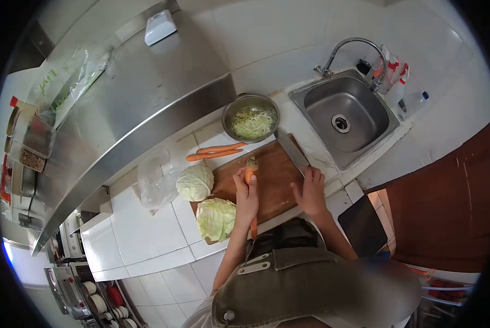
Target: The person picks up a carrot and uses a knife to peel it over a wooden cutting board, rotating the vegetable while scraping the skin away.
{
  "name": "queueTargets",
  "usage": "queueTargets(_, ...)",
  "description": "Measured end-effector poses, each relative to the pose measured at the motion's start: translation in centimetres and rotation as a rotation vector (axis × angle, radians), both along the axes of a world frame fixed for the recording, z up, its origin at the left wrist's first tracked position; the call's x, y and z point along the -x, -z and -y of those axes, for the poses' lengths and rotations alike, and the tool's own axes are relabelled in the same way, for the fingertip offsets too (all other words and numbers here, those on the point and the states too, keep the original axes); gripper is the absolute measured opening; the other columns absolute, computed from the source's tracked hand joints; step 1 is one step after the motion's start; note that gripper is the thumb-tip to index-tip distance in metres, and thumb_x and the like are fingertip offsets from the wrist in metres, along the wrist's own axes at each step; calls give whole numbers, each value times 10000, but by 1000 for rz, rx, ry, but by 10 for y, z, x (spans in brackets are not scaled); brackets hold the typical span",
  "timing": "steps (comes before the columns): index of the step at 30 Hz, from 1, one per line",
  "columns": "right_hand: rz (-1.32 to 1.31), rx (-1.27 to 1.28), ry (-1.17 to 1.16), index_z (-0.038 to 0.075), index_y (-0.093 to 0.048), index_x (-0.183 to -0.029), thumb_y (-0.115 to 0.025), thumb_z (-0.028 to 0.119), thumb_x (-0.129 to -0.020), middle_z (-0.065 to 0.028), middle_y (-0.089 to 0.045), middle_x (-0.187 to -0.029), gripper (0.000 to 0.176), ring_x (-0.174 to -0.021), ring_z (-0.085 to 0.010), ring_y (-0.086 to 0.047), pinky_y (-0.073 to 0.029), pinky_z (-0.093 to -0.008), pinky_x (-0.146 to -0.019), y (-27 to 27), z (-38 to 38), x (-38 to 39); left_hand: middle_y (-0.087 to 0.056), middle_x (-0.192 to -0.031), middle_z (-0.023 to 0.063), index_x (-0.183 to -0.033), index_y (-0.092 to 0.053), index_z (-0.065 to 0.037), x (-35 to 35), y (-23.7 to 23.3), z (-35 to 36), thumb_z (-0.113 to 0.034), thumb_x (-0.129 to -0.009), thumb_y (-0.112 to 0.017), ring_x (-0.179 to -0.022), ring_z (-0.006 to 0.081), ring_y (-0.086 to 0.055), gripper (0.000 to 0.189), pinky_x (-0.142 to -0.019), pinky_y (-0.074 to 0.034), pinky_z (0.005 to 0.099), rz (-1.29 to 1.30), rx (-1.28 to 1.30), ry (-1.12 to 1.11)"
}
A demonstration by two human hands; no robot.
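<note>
My left hand [246, 198] is closed around a long carrot [251, 165], which lies on the wooden cutting board [277, 186] with its stem end pointing away from me. My right hand [311, 191] lies at the board's right edge with its fingers over the handle of a large knife [292, 148]; the blade points toward the sink. Two more carrots [216, 152] lie side by side just beyond the board. A rounded cabbage half [195, 183] and a cut cabbage piece [216, 218] sit at the board's left end.
A metal bowl [228, 112] of shredded cabbage stands behind the board. To the right is a steel sink [365, 117] with a faucet [354, 42] and spray bottles [393, 74]. A crumpled plastic bag [156, 183] lies left, under a long steel shelf [141, 104].
</note>
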State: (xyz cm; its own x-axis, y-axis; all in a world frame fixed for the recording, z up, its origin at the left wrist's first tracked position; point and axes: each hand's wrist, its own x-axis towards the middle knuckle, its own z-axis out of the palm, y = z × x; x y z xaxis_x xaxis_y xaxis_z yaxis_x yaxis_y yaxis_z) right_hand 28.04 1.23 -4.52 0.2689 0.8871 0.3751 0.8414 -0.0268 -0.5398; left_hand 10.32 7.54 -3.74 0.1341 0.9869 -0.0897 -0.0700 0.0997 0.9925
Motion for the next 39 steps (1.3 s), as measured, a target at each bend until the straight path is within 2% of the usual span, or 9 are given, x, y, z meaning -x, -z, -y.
queueTargets(5, -44, 193, -51, 31, -458, -1206, -687, 153, -801, -217, -485, -1056, 481, -945, -385, -492, -431, -445, -835, 29, -3, -51, -550, -1034, 206, -1196, -436, -3, -22, 10, 7, -158, -968, -494, -965, 390, -565, 282, -847, -446, 412, -392, -282, 59)
queueTargets(14, -188, 177, -109, 8, -435, -1091, -587, 129, -852, -259, -561, -951, 308, -774, -433, -571, -461, -483, -688, 40, 9, -80, -552, -1018, 123, -1149, -558, -116, -47, 40, 10, -156, -849, -613, -948, 336, -525, 308, -810, -427, 428, -986, -565, 20)
queueTargets(16, -425, 406, -6, 23, -409, -1093, -522, 126, -889, -237, -593, -803, 255, -654, -437, -580, -471, -478, -629, 29, 17, -93, -553, -1023, 118, -1140, -564, -119, -53, 34, 12, -163, -837, -628, -956, 327, -525, 313, -816, -423, 429, -943, -554, -20)
queueTargets(22, -758, 322, -142, 44, -403, -1062, -489, 65, -906, -167, -526, -631, 179, -565, -316, -608, -455, -380, -541, -9, 42, -100, -569, -1036, 95, -1080, -603, -117, -59, 35, 10, -184, -812, -671, -960, 307, -537, 284, -824, -435, 415, -807, -536, -51)
queueTargets(24, -691, 383, -172, 39, -420, -1111, -497, 39, -892, -149, -518, -650, 233, -607, -274, -631, -463, -373, -558, -31, 46, -93, -576, -1042, 93, -1053, -620, -105, -62, 38, 6, -188, -813, -676, -966, 307, -541, 259, -837, -443, 411, -788, -543, -25)
queueTargets(26, -458, 474, -202, 45, -429, -1193, -509, 49, -891, -179, -586, -743, 312, -686, -333, -647, -490, -403, -619, -39, 50, -84, -585, -1028, 71, -1012, -633, -105, -66, 40, 3, -206, -824, -667, -936, 290, -554, 216, -814, -461, 390, -790, -562, -13)
queueTargets(27, -339, 294, -269, 61, -381, -1331, -509, 58, -897, -241, -624, -871, 453, -769, -404, -634, -492, -456, -675, -14, 55, -82, -585, -1028, 71, -1012, -633, -105, -68, 38, 3, -206, -824, -667, -936, 290, -554, 216, -814, -461, 390, -789, -560, -10)
queueTargets(30, -318, 341, -346, 79, -334, -1400, -498, 85, -915, -286, -619, -959, 512, -808, -446, -608, -476, -493, -683, -21, 61, -73, -587, -1016, 56, -1012, -635, -112, -71, 34, 2, -217, -841, -645, -916, 278, -561, 200, -792, -467, 382, -848, -559, 8)
queueTargets(39, -194, 531, -405, 215, -173, -1499, -474, 102, -901, -272, -590, -756, 679, -636, -436, -587, -459, -533, -594, -22, 78, -68, -585, -1038, 57, -1025, -627, -115, -69, 38, -1, -236, -876, -592, -923, 266, -563, 195, -787, -464, 380, -937, -649, 39)
